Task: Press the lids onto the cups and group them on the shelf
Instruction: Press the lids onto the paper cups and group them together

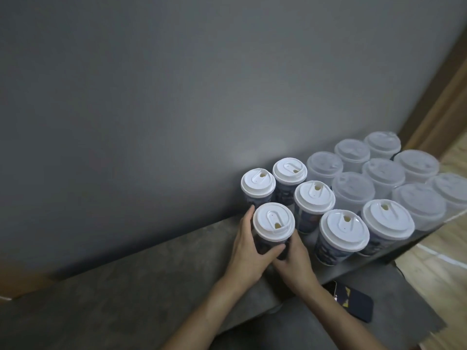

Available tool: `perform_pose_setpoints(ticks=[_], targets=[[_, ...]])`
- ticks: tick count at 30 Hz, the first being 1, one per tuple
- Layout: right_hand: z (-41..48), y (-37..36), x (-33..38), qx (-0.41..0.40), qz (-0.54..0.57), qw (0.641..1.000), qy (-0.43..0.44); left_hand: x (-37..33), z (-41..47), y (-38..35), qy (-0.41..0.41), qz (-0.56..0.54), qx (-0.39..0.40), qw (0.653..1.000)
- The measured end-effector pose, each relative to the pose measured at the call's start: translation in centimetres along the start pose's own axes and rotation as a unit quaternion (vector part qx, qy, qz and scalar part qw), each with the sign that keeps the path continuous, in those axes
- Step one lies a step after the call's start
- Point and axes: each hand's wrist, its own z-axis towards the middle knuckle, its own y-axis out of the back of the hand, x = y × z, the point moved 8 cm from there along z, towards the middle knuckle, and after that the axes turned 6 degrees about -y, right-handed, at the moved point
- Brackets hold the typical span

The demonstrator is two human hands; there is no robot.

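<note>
Both my hands wrap around one dark printed paper cup with a white lid [273, 222] that stands on the grey shelf [156, 274]. My left hand [249, 246] grips its left side and my right hand [294, 261] grips its lower right side. Just behind and to the right stand several more dark cups with white lids [314, 197], packed close together. Further right is a cluster of several clear plastic cups with translucent lids [384, 174], reaching the shelf's right end.
A grey wall [177, 97] rises directly behind the shelf. A dark phone [353, 303] lies on a lower grey surface under my right forearm. Wooden floor [442, 261] and a wooden frame show at the right.
</note>
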Motion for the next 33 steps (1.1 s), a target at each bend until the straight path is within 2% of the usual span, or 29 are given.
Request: perform_pose_setpoints(ticks=[8,27,33], targets=[[0.8,-0.1,-1.2,-0.023,-0.003,0.999,-0.026,1.5,1.0,-1.5,0.012,0.034,-0.027,0.999],[-2.8,0.4,-3.0,-0.076,0.007,0.995,-0.069,2.8,0.4,-1.6,0.045,-0.001,-0.024,0.999],[-5.1,-0.9,-1.4,-0.05,0.016,0.997,-0.049,6.0,-4.6,2.9,0.08,-0.015,-0.095,0.992]])
